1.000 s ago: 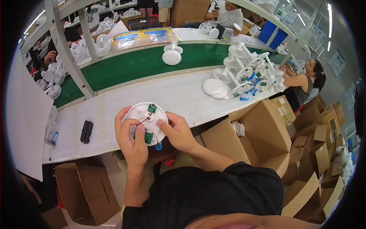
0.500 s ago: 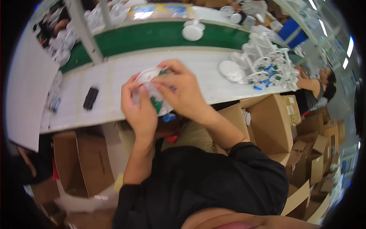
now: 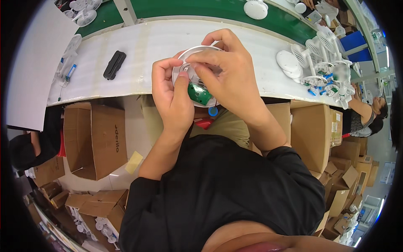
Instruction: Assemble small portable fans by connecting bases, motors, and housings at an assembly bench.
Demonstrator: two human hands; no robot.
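Observation:
A round white fan base (image 3: 204, 103) is held up over the near edge of the bench, its open inside facing me. Inside it sits a green circuit board (image 3: 199, 93). My left hand (image 3: 173, 94) grips the base's left side, thumb pressed on the inner face. My right hand (image 3: 231, 67) is closed at its upper right, with thumb and forefinger pinched near the middle of the base and other fingers over the rim. Whatever lies between those fingertips is hidden. Just below the base, a blue cylindrical part (image 3: 213, 111) shows end-on beside a dark wire.
A black oblong case (image 3: 114, 65) lies on the white bench (image 3: 140, 50). Several white fan assemblies (image 3: 323, 69) and round bases (image 3: 289, 65) crowd its right end. Behind runs a green belt (image 3: 176, 9). Cardboard boxes (image 3: 108, 140) stand below; a co-worker (image 3: 369, 111) is at right.
The view has tilted and shifted, so bench and hands sit differently in the picture. Both hands still hold the fan base, and its circuit board now shows more plainly.

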